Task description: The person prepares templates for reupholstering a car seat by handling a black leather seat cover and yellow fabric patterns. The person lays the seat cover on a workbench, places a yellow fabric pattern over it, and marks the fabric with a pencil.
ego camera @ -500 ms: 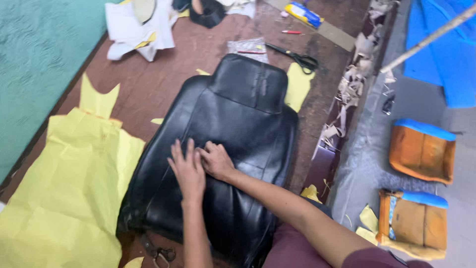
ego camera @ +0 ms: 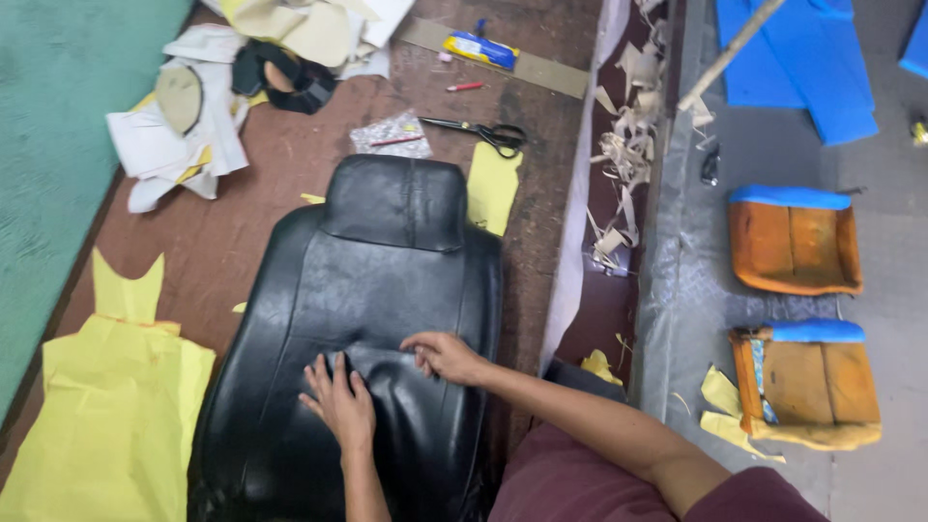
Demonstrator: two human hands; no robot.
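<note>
Both hands pressed flat, fingers spread and gripping nothing, on a black seat cover (ego camera: 387,290) lying on the table: the left hand (ego camera: 340,401) beside the right hand (ego camera: 447,356), wrinkles between them not yet smoothed, scissors (ego camera: 483,131) well beyond.

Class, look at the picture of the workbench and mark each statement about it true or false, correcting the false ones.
1. Both hands rest on the black seat cover. True.
2. The right hand holds the scissors. False: the scissors lie on the table beyond the seat, untouched.
3. Yellow sheet material lies to the left of the seat. True.
4. The left hand grips a red pen. False: it lies flat, fingers spread, on the seat; the pen lies far off.
5. Two orange cushions sit on the floor at right. True.
</note>
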